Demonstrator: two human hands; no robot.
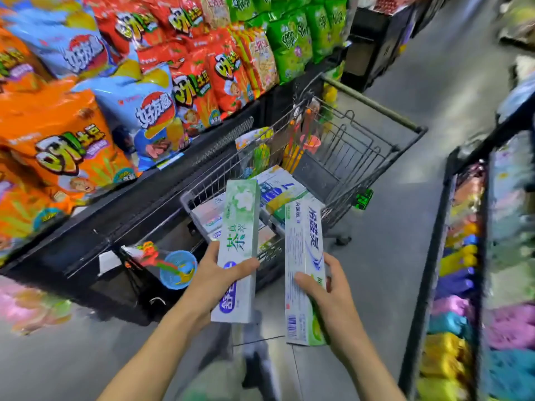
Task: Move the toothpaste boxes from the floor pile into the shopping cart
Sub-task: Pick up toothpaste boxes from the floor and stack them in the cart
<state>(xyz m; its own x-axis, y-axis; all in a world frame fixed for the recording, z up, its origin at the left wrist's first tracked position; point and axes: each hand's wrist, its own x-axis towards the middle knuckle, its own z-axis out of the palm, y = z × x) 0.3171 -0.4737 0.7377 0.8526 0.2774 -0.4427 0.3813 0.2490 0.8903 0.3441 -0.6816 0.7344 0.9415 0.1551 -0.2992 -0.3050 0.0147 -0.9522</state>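
The left hand [215, 280] grips a green toothpaste box [238, 247], and the right hand [325, 287] clasps a white and blue toothpaste box [302, 264]. Both boxes are held upright at the near end of the shopping cart [341, 157], where more toothpaste boxes [278, 192] lie.

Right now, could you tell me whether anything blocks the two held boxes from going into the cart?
Nothing visible does: the left hand and right hand hold boxes just before the open-topped cart.
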